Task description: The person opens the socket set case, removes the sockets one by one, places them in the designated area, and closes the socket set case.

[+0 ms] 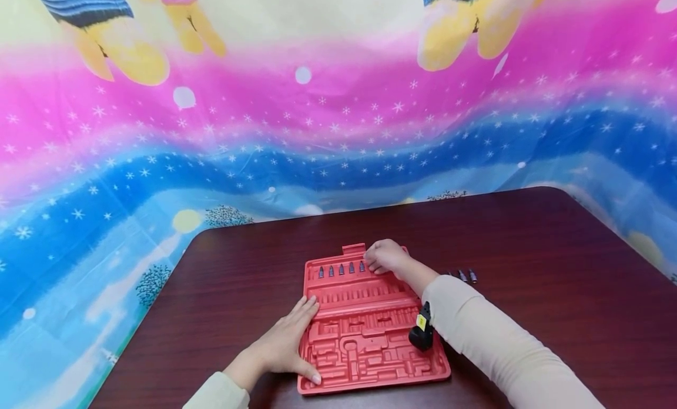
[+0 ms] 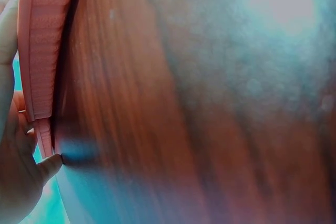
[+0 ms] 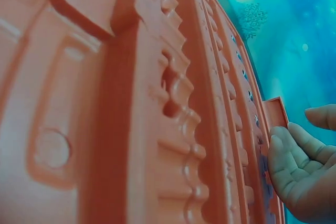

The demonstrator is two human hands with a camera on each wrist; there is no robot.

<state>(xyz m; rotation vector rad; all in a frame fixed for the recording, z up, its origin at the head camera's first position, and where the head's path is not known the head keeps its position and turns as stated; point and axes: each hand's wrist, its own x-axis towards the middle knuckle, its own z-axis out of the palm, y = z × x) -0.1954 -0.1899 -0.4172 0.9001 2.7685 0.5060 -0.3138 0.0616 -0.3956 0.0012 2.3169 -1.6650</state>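
My left hand [image 1: 282,341] rests on the case [image 1: 365,311], fingers [image 1: 304,307] spread, atop the bench [image 1: 254,268]. My right hand [image 1: 387,257], just beside five seated bits [image 1: 341,269], may be pinching something; I can't tell. A low right sleeve [image 1: 497,327] could scatter the loose bits [image 1: 472,275], seen only in the head view; the right wrist view alone shows those fingertips [image 3: 275,145] closely.

Clearance, red case [image 1: 391,359]:
I see room to pass over the table [image 1: 238,280] farther left; left hand [image 1: 282,341] obstructs the left edge, right sleeve [image 1: 492,327] and wrist camera [image 1: 421,334] the right.
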